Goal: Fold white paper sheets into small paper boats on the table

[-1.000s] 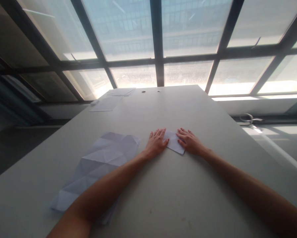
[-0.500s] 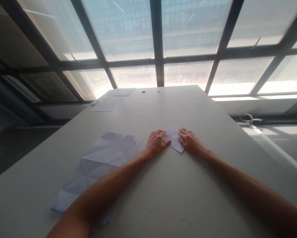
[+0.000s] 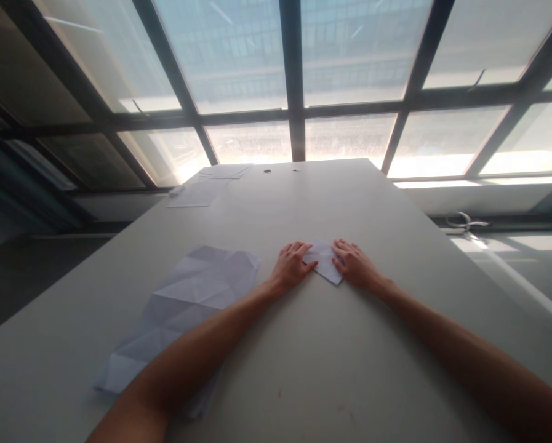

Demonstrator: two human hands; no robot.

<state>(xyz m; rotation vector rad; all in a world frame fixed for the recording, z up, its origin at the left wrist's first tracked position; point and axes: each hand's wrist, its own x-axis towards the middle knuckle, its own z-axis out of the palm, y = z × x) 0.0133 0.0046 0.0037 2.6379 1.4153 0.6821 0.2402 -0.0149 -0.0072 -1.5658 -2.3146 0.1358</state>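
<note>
A small folded piece of white paper [image 3: 324, 261] lies on the white table [image 3: 349, 338] between my two hands. My left hand [image 3: 295, 261] rests flat over its left side, with fingers stretched out and the thumb on the paper. On its right edge lies my right hand [image 3: 352, 263], palm down with the fingers extended. Parts of the paper are hidden under both hands. Left of my left hand is a larger creased sheet of paper [image 3: 197, 286], partly covered by my left forearm.
Several flat white sheets [image 3: 195, 194] lie at the table's far left corner. Two small round holes, one of them a dark hole [image 3: 267, 171], sit near the far edge. Large framed windows [image 3: 248, 55] stand beyond the table. A coiled white cable [image 3: 460, 220] is off to the right.
</note>
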